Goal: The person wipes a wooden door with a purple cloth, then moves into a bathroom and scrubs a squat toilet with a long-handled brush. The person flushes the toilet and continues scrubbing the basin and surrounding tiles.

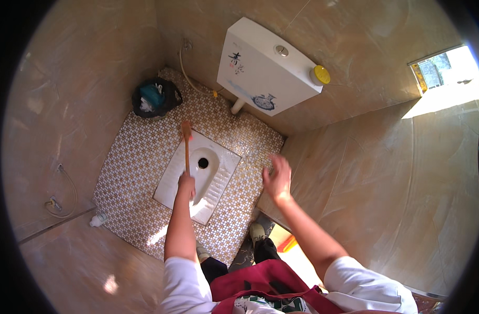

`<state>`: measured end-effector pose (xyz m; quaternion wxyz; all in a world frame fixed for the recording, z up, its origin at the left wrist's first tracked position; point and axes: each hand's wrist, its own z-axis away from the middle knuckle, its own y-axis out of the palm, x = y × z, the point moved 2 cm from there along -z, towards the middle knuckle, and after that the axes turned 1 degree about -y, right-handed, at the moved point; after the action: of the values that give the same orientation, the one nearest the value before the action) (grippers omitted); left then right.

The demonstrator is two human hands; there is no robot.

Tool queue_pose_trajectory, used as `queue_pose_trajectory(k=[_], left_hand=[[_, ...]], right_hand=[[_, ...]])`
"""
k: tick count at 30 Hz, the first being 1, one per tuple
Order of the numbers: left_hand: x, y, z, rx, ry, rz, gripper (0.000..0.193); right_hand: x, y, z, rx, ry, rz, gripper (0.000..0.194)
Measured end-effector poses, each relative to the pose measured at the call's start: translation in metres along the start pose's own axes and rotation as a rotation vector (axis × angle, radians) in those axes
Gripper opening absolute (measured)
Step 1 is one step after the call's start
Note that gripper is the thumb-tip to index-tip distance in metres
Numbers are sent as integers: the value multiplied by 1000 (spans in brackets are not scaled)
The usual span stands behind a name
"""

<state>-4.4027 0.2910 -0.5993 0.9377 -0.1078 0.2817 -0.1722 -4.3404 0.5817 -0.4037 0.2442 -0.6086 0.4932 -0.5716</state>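
My left hand (pixel 187 184) grips the handle of a long brush (pixel 187 153). The brush head lies over the far left corner of a white ceramic squat toilet (pixel 170 187), and its bristles are mostly hidden. Empty and slightly blurred, my right hand (pixel 278 176) hangs in the air to the right of the toilet, fingers apart. The toilet has a dark drain hole (pixel 203 163) towards its far end and ribbed footrests on both sides.
A white cistern (pixel 259 74) hangs on the far wall with a yellow-lidded tub (pixel 320 75) on top. A bin with a black bag (pixel 169 98) stands at the far left. A white bottle (pixel 98 219) lies near a wall tap (pixel 54 203). Mosaic tiles (pixel 133 165) cover the floor.
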Motion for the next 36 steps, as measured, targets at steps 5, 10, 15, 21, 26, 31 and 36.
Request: queue_pose_trajectory(k=[5,10,15,21,26,31,36], left_hand=[[113,-47,122,138,-217,328,38],[180,-53,202,94,-309,372,35],[205,-37,239,11,-389,446,61],[215,-18,264,-27,-264,373,51],[222,-18,283,23,-318,340,57],[218,-19,289,33,-384,339,59],[221,-22,300,-5,-445,351,61]], right_hand=[[34,-47,-206,-279,-273,78,38],[29,-72,-287,-150,-150,266,46],[21,-57,-308,54,-216,383,51],[14,-48,-314,43,-313,578,53],[4,-45,-325,83,-434,570,49],[13,-49,-344,274,-321,636,49],[43,-55,-344,421,-196,777,50]])
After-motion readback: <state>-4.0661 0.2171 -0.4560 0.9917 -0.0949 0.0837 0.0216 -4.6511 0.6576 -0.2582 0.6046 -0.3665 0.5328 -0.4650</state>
